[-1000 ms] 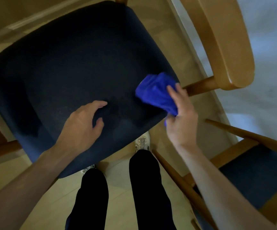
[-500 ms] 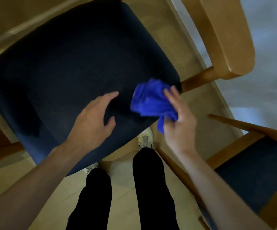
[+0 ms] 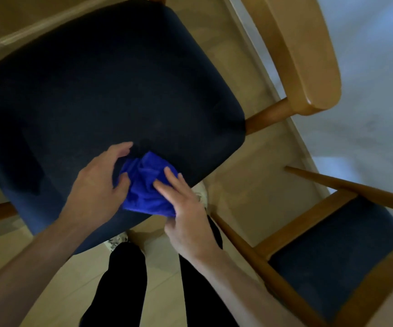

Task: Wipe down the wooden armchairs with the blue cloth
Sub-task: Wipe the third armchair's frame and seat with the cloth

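Legs (image 3: 120, 284) in dark trousers stood nearest the camera. Both hands grasped the bunched blue cloth (image 3: 143, 187), the left hand (image 3: 96, 185) pinching one side and the right hand (image 3: 186, 215) the other, over the front edge of the armchair's dark seat (image 3: 110, 86). Beyond rose its wooden armrest (image 3: 304, 55).

No words, labels, brands or numbers can be read anywhere here. The cloth (image 3: 147, 185) and the chair seat (image 3: 110, 90) show plain fabric only.
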Demonstrator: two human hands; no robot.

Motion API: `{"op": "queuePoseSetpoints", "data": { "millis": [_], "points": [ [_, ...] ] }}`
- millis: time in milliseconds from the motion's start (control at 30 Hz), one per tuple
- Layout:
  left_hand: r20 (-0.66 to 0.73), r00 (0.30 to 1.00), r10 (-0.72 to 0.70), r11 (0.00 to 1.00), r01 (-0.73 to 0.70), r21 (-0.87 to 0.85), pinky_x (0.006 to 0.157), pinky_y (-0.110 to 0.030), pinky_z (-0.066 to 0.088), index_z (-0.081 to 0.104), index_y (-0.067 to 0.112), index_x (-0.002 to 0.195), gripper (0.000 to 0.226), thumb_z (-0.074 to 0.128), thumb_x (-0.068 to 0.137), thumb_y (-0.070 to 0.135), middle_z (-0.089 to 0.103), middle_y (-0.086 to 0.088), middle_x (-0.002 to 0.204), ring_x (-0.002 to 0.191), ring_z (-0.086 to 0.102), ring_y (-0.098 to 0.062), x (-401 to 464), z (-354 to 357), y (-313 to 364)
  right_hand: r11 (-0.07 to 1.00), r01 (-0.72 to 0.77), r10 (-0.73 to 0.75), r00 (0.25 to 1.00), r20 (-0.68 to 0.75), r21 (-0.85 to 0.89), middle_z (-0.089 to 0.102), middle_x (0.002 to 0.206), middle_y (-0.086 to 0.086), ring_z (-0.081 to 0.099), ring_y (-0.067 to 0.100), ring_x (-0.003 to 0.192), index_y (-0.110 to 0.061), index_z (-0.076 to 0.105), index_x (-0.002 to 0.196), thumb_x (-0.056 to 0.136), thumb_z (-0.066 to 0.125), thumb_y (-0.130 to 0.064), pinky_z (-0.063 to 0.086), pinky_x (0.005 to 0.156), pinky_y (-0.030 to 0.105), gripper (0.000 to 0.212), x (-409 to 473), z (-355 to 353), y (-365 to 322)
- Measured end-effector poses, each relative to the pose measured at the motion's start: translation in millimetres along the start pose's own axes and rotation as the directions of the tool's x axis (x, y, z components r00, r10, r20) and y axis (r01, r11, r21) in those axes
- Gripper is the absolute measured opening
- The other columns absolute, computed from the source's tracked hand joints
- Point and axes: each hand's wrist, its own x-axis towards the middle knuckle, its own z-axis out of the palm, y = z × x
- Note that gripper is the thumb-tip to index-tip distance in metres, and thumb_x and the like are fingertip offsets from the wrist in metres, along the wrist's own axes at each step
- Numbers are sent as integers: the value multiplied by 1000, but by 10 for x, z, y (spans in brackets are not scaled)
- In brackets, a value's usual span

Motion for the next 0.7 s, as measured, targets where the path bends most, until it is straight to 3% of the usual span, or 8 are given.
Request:
{"op": "queuePoseSetpoints", "data": {
  "millis": [67,133,267,367,500,567,633,700],
  "points": [
    [-20,999,-30,1000,30,-5,96,-34,46,45,25,137,59,61,85,3,58,7,131,117,54,-13,-17,-53,-52,986,-83,96,991,-90,145,37,156,-8,32,12,145,-25,49,143,85,57,8,35,116,39,68,146,-255,-52],
    [-42,998,-50,999,50,-12,89,-30,45,45,27,136,58,61,86,3,58,10,130,112,54,-9,-21,-91,-92,979,-92,130,968,-215,181,39,154,-7,37,8,141,-25,48,144,84,56,10,36,115,34,69,389,-617,-63],
    [-73,995,-71,997,69,-34,88,-26,43,45,28,135,56,61,87,5,58,10,129,110,55,-9,-1,-116,-131,980,-121,63,940,-335,-155,31,158,5,32,19,145,-18,38,149,90,58,4,31,118,36,67,931,-1110,52],
    [-96,991,-88,995,83,-55,90,-25,43,47,29,134,53,59,87,6,59,12,127,109,56,-9,-6,-129,-121,914,-185,81,956,-283,-362,20,163,7,17,31,150,-19,38,150,87,59,5,24,120,45,70,923,-840,51],
    [-108,992,-72,996,65,-68,100,-30,44,50,22,134,50,56,88,2,60,7,127,117,55,-11,-62,-129,-114,915,-52,3,992,-123,-401,14,164,2,5,31,152,-23,38,149,81,66,2,25,118,53,77,421,-57,-142],
    [-99,993,-69,996,63,-62,101,-29,43,51,19,133,48,55,89,1,60,5,126,117,55,-11,-104,-129,-124,914,38,-32,999,23,-403,11,165,-3,2,26,152,-27,36,150,84,67,-1,25,120,50,77,207,198,-221],
    [-99,991,-87,995,81,-64,101,-28,43,52,18,133,48,54,89,0,60,5,127,118,54,-10,-155,-137,-141,954,92,-58,990,127,-284,18,163,-5,9,21,152,-28,41,148,87,63,2,25,121,39,71,106,255,-272],
    [-128,985,-119,989,107,-101,100,-25,44,53,18,132,47,53,89,-1,60,6,126,115,53,-4,-202,-156,-152,999,-31,34,993,114,-32,34,157,-8,26,10,146,-27,49,143,86,58,6,28,119,27,67,176,81,-354]
  ]
}}
